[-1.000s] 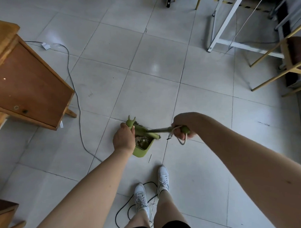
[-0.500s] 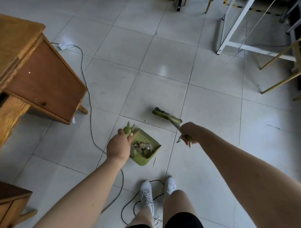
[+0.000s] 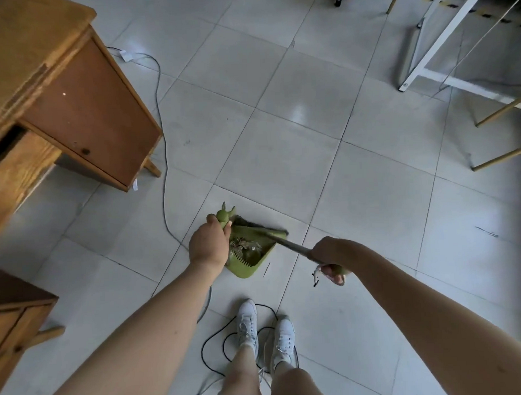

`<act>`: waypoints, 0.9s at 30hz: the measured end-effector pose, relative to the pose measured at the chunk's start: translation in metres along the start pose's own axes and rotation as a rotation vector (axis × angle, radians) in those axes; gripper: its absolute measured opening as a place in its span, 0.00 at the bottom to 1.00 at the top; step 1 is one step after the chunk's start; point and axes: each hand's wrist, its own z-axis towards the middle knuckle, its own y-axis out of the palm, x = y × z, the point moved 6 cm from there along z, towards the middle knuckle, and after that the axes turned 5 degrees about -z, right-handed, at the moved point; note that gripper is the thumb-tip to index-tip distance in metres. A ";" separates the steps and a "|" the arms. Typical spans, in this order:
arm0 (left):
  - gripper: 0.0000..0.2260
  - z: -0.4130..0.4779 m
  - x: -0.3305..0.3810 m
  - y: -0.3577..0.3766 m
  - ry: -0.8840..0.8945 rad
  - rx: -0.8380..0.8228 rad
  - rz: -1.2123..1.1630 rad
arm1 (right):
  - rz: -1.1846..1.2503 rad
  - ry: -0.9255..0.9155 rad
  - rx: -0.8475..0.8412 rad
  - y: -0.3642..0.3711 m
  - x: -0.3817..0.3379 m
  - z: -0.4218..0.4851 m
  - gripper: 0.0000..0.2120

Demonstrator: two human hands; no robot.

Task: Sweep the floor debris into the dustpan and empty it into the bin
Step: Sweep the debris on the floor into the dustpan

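Left hand: my left hand [image 3: 209,248] is wrapped around the dustpan's handle, whose green bunny-shaped knob [image 3: 224,215] sticks up past my thumb.
Dustpan: the green dustpan [image 3: 249,264] sits on the floor [image 3: 296,154] just ahead of my shoes [image 3: 265,330], tilted, with its mouth facing away from me.
Debris: brownish debris [image 3: 244,245] lies heaped inside the pan, near the handle end.
Right hand: my right hand [image 3: 333,256] is clenched on the broom's handle; a short cord loop [image 3: 316,276] dangles below my fist.
Broom: the broom [image 3: 287,243] slants from my fist down to the pan, its green head [image 3: 272,231] lying across the pan's mouth.
Cables: a grey cable [image 3: 163,159] runs along the floor to the left of the pan; a black cable [image 3: 217,337] loops around my shoes.
Surroundings: a wooden desk [image 3: 72,94] stands on my left, white frame legs [image 3: 442,40] at the far right.
Bin: I cannot see it.
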 end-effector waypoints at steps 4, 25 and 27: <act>0.17 -0.006 0.002 0.002 -0.052 0.004 -0.031 | 0.115 -0.001 -0.020 -0.027 0.022 -0.025 0.10; 0.17 -0.089 -0.054 -0.051 -0.019 0.061 0.034 | 0.548 0.017 0.064 0.045 0.066 -0.044 0.13; 0.17 -0.096 -0.060 -0.054 0.050 0.040 0.094 | 0.582 0.030 0.055 0.066 0.064 -0.050 0.15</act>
